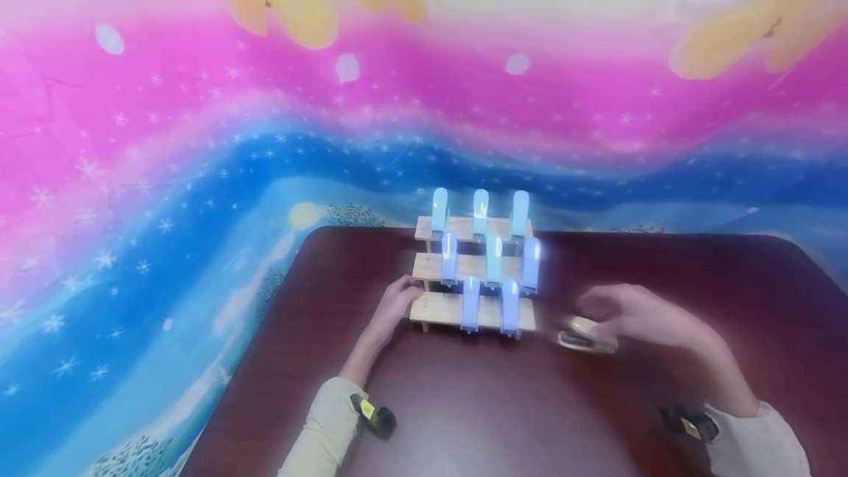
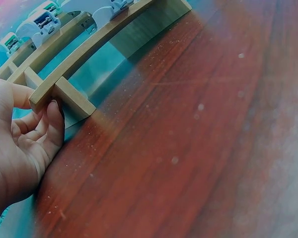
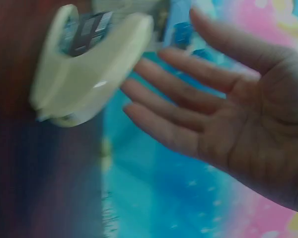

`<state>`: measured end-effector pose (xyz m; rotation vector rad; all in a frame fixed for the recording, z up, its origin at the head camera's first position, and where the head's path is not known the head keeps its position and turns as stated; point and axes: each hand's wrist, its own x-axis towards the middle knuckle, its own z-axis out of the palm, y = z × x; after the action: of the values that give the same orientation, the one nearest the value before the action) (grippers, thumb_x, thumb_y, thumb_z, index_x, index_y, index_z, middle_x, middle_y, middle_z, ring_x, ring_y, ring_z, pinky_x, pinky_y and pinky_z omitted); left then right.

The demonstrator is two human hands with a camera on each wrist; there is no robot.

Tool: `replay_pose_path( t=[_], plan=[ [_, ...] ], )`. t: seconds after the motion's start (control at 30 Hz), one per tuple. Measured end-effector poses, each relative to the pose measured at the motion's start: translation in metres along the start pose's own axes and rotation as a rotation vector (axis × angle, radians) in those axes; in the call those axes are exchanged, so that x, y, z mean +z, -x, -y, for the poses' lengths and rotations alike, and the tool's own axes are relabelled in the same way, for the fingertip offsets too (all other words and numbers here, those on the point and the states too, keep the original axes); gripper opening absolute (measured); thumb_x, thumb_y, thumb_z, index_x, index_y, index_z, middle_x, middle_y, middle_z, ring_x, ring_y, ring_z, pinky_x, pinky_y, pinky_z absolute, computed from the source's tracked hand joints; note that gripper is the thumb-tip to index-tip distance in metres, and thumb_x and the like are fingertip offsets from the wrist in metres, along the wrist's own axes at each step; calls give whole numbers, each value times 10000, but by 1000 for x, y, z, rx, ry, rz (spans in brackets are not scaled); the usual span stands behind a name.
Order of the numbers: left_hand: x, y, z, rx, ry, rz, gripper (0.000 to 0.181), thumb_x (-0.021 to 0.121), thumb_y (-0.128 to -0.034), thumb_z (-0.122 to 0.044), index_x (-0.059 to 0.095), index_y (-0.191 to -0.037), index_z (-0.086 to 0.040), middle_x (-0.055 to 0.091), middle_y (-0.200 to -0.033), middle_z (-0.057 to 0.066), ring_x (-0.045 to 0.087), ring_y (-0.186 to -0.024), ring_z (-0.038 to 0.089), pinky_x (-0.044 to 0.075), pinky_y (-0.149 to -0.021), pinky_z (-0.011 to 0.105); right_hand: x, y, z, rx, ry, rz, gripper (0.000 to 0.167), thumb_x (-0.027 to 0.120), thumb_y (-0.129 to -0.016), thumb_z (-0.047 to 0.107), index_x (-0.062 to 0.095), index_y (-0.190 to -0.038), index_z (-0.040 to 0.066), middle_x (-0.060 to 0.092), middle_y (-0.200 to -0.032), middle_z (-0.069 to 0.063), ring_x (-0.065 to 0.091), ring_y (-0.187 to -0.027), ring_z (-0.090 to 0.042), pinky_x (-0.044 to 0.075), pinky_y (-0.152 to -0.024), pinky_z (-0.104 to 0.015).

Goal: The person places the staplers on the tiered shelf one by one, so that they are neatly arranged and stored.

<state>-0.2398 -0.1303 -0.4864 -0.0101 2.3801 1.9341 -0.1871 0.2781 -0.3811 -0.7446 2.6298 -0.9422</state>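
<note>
A three-tiered wooden rack [image 1: 427,306] stands on the table with staplers upright on its tiers. My left hand [image 1: 400,297] holds the rack's left end. In the left wrist view, thumb and fingers [image 2: 54,124] close round the corner of a tier by its leg. To the right of the rack is a cream stapler [image 1: 586,336], its mouth facing the rack. Beside it is my right hand [image 1: 629,311], blurred in the head view. The right wrist view shows that hand with fingers [image 3: 174,89] spread, close to the cream stapler [image 3: 89,74]; contact is unclear.
Light blue staplers [image 1: 520,212] line the top tier. Lavender staplers [image 1: 449,260] flank a teal one [image 1: 493,260] in the middle, and two lavender staplers [image 1: 471,304] occupy the bottom tier. The dark red table [image 1: 477,411] meets a colourful printed backdrop [image 1: 199,146].
</note>
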Motion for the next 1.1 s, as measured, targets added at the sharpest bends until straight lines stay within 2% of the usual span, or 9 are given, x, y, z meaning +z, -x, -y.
replay_pose_path(
  t=[0.1, 0.17, 0.3, 0.4, 0.57, 0.7, 0.9, 1.1],
  plan=[
    [-1, -1, 0, -14, 26, 10, 252, 602, -949, -132, 644, -1123, 45, 662, -967, 118, 602, -851, 196, 492, -791, 316, 5, -2, -15, -28, -55, 101, 460, 771, -912, 207, 638, -1293, -14, 709, -1094, -71, 680, -942, -221, 580, -792, -390],
    [-1, -1, 2, -27, 70, 29, 276, 598, -953, -127, 633, -1154, 59, 672, -976, 122, 621, -835, 183, 513, -776, 311, 9, -3, -22, -58, -70, 128, 374, 747, -927, 163, 657, -1257, 12, 691, -970, -3, 657, -805, -160, 564, -699, -328],
    [-2, 1, 2, -61, 150, 53, 294, 595, -958, -106, 606, -1185, 81, 679, -979, 129, 646, -802, 174, 541, -739, 303, 12, -5, -25, -122, -63, 130, 267, 717, -925, 90, 686, -1185, 39, 640, -823, 41, 597, -676, -111, 528, -605, -305],
    [-4, 0, 1, -82, 177, 65, 303, 603, -964, -102, 587, -1195, 93, 679, -1007, 148, 653, -822, 187, 550, -750, 310, 13, -7, -25, -141, -39, 119, 238, 720, -902, 62, 693, -1138, 57, 624, -794, 60, 580, -664, -91, 516, -595, -293],
    [-10, -3, 0, -105, 199, 98, 290, 619, -987, -119, 564, -1186, 85, 665, -1062, 173, 668, -864, 204, 570, -778, 328, 15, -14, -26, -133, 66, 66, 207, 766, -883, 97, 707, -1079, 68, 626, -813, 112, 560, -703, -34, 506, -621, -271],
    [-14, -4, 1, -107, 206, 97, 263, 626, -991, -130, 567, -1150, 70, 657, -1044, 163, 665, -852, 204, 573, -763, 327, 9, -15, -23, -66, 127, 8, 216, 813, -865, 172, 720, -1039, 86, 632, -839, 108, 553, -735, -37, 504, -649, -269],
    [-14, -5, 3, -99, 203, 101, 262, 627, -985, -141, 568, -1139, 63, 661, -1016, 144, 669, -838, 198, 572, -757, 326, -9, -9, -4, 38, 125, -104, 282, 814, -884, 250, 722, -1077, 65, 655, -822, 73, 591, -720, -85, 514, -657, -283],
    [-12, -4, 2, -108, 212, 103, 237, 616, -984, -115, 579, -1132, 66, 669, -1001, 139, 667, -813, 194, 567, -739, 321, -20, -2, 19, 83, 75, -227, 362, 824, -888, 272, 711, -1165, 68, 744, -970, 15, 677, -846, -138, 540, -702, -296]
  ],
)
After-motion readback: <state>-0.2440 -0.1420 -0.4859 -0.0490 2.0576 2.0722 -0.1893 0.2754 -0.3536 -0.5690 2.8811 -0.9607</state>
